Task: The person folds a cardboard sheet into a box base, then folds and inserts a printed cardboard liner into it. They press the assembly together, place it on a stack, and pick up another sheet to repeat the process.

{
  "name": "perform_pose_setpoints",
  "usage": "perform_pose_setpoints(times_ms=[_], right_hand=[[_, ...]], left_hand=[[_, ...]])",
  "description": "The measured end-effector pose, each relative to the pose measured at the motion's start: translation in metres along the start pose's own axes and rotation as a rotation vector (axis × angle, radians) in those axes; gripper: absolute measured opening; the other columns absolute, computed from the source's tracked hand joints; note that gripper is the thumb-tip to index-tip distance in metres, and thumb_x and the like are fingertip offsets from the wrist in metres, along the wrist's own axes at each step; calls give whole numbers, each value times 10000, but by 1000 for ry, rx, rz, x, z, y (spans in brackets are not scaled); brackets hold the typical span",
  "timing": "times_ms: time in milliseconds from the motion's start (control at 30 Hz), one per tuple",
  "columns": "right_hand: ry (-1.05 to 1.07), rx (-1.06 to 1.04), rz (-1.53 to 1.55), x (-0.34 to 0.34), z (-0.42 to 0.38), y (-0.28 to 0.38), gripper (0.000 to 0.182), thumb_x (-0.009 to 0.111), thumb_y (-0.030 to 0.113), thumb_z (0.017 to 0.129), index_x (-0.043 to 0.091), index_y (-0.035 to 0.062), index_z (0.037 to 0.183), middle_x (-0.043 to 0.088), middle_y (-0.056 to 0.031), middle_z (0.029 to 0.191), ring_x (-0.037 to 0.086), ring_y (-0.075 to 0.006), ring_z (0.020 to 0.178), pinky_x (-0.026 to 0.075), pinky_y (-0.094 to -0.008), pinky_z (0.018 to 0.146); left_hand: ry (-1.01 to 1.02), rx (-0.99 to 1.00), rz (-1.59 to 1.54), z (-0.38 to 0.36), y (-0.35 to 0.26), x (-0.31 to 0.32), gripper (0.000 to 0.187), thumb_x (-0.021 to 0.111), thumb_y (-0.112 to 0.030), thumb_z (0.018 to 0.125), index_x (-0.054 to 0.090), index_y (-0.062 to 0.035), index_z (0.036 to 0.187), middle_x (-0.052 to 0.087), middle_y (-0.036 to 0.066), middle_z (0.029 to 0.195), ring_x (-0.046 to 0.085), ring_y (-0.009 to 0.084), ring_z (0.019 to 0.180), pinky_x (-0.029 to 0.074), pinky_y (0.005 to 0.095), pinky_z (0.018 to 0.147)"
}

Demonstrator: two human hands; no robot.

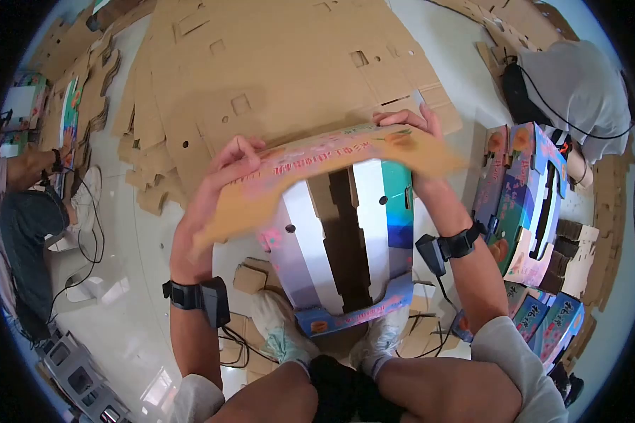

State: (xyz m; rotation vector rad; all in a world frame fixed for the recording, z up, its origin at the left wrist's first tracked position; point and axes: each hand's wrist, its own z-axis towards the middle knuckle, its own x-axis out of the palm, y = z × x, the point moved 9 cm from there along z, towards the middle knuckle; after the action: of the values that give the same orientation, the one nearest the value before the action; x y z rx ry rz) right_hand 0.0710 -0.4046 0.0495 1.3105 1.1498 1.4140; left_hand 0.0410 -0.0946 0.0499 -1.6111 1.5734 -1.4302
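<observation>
Between my feet stands a printed cardboard carton (pixel 400 247) with a long dark gap along its top between white flaps. Across its far end runs an orange printed cardboard strip (pixel 317 158) with red lettering, its two ends blurred. My left hand (pixel 236 158) is closed on the left part of this strip, thumb and fingers at its far edge. On the right, my right hand (pixel 413 123) grips the same strip near its far edge, some fingers raised. Part of each palm is hidden. The near end of the carton has a blue printed edge (pixel 356 316).
Large flat cardboard sheets (pixel 282 56) lie on the floor ahead. Printed cartons (pixel 518 197) stand at right beside a person in a grey shirt (pixel 578 88). Another person's leg (pixel 32 233) is at left. A grey plastic crate (pixel 77 377) sits at lower left. Cables trail from my wristbands.
</observation>
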Motion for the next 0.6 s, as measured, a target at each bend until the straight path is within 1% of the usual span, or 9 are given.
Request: perform_pose_setpoints(times_ms=[33, 67, 100, 167, 267, 367, 467, 567, 600], right_hand=[[76, -174, -243, 6, -2, 16, 281, 624, 250, 1018, 715, 0, 1107, 724, -117, 1115, 663, -218, 1101, 514, -315, 974], [97, -153, -292, 5, 0, 16, 290, 634, 256, 1018, 716, -2, 1122, 722, -106, 1112, 662, -208, 1102, 509, -309, 983], [120, -133, -342, 3, 1, 16, 301, 643, 262, 1018, 717, -3, 1138, 720, -95, 1108, 660, -199, 1103, 505, -303, 992], [52, 293, -52, -18, 1, -13, 292, 660, 242, 1013, 716, 3, 1171, 714, -68, 1096, 658, -170, 1089, 501, -292, 996], [-26, 297, -216, -40, -9, -21, 287, 689, 227, 1005, 714, 12, 1195, 702, -49, 1092, 654, -115, 1041, 518, -278, 954], [-22, 313, -213, -51, -31, -27, 314, 702, 256, 1011, 713, 18, 1215, 707, -37, 1054, 636, -87, 945, 510, -262, 853], [-15, 274, -643, -68, -45, -13, 295, 694, 292, 1029, 739, 8, 1092, 689, 4, 906, 581, -86, 797, 471, -277, 715], [47, 327, -712, -45, -57, 11, 370, 668, 325, 1048, 709, -21, 923, 621, 16, 735, 504, -95, 696, 422, -299, 628], [59, 338, -743, -41, -59, 13, 403, 653, 338, 1056, 698, -33, 903, 606, -3, 710, 495, -101, 679, 424, -305, 620]], left_hand=[[-11, -71, 9, -6, -1, 1, 263, 673, -263, 997, 631, -64, 1164, 582, 117, 1342, 533, 220, 1265, 446, 389, 1073], [-21, -142, 17, -12, -3, 4, 287, 665, -246, 994, 627, -47, 1197, 571, 135, 1396, 529, 249, 1328, 426, 394, 1132], [27, -164, -5, -18, -8, 11, 333, 666, -224, 991, 607, -46, 1265, 546, 132, 1435, 517, 244, 1349, 420, 381, 1141], [127, -205, -61, -29, -10, 21, 451, 669, -180, 984, 566, -44, 1401, 495, 126, 1515, 493, 235, 1391, 408, 356, 1158], [-122, 53, 293, -39, 0, 2, 600, 716, -152, 976, 470, -74, 1518, 482, 134, 1520, 524, 228, 1371, 474, 342, 1093], [-261, 222, 274, -43, 25, 8, 599, 720, -184, 995, 466, -68, 1525, 478, 137, 1499, 518, 217, 1354, 513, 349, 1040], [-579, 86, 708, -66, 34, -3, 391, 691, -249, 1033, 601, -14, 1332, 598, 117, 1237, 589, 164, 1106, 529, 332, 885], [-562, -152, 831, -83, 32, -2, 335, 659, -305, 1061, 658, 30, 1056, 574, 53, 893, 515, 125, 785, 464, 323, 690], [-556, -138, 774, -85, 32, -2, 355, 638, -310, 1073, 646, 38, 1001, 555, 45, 843, 477, 121, 736, 435, 325, 655]])
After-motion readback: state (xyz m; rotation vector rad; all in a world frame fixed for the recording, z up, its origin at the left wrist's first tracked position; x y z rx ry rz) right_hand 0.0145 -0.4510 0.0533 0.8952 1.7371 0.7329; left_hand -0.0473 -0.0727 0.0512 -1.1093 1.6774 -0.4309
